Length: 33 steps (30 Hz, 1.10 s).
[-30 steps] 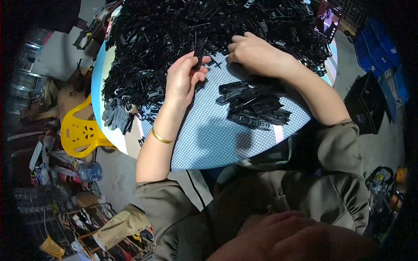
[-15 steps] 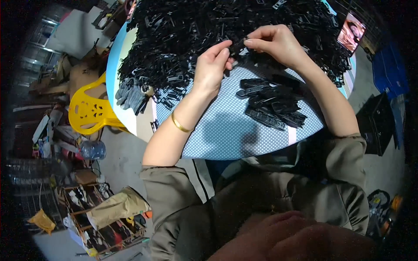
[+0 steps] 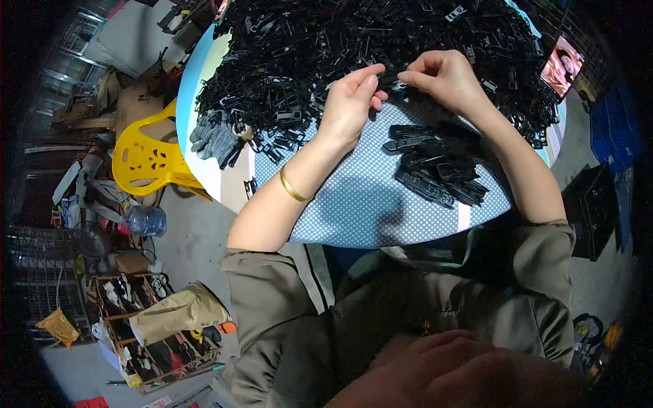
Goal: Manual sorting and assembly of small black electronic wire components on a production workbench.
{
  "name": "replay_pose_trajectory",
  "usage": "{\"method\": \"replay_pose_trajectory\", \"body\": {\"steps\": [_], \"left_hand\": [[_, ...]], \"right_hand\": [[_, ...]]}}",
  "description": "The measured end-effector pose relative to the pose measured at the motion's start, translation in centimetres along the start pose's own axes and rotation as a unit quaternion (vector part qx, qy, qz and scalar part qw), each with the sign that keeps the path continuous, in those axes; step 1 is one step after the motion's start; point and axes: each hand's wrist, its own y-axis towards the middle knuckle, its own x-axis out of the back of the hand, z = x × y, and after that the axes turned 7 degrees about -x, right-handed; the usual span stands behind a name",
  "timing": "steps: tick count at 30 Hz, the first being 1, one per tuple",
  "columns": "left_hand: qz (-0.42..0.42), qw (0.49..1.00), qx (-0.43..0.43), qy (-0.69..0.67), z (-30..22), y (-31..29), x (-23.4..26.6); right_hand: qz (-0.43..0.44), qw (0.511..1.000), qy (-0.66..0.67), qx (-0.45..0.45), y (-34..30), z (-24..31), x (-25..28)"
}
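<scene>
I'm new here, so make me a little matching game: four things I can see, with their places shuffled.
1. gold bangle
2. yellow chair
3. smaller black bunch
4. lit screen

A. beyond the table's left edge
B. right of the large black heap
C. around the left forearm
D. on the dotted cover, between both forearms

Pairs: 1-C; 2-A; 3-D; 4-B

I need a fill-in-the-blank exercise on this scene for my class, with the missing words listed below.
The plastic chair beside the table is coloured ____.
Of the person's two arms, the bracelet is on the ____ one.
The left hand and right hand are near a pile of parts coloured ____.

Missing words: yellow; left; black.
</scene>
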Motion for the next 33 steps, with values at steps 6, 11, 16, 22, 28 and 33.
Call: {"method": "replay_pose_trajectory", "body": {"steps": [6,11,16,22,28,33], "left_hand": [[0.01,0.999,-0.02,0.046,-0.4,-0.2,-0.2],[0.014,0.994,-0.053,0.097,-0.5,0.1,0.1],[0.009,0.999,-0.042,0.02,-0.3,0.1,0.0],[0.05,0.997,-0.019,0.054,1.1,-0.1,-0.2],[0.093,0.986,-0.061,0.124,1.0,-0.5,-0.9],[0.074,0.99,-0.053,0.107,1.0,-0.4,-0.5]], "right_hand": [[-0.017,0.998,-0.045,0.041,-0.1,-0.2,-0.4],[-0.089,0.954,-0.256,0.133,-0.3,0.2,-0.4],[0.007,0.998,-0.04,0.047,4.2,0.4,1.3],[-0.097,0.925,-0.278,0.242,11.1,4.2,-1.5],[-0.08,0.906,-0.197,0.366,18.3,0.4,-4.0],[-0.044,0.909,-0.303,0.283,18.0,0.7,-4.5]]}}
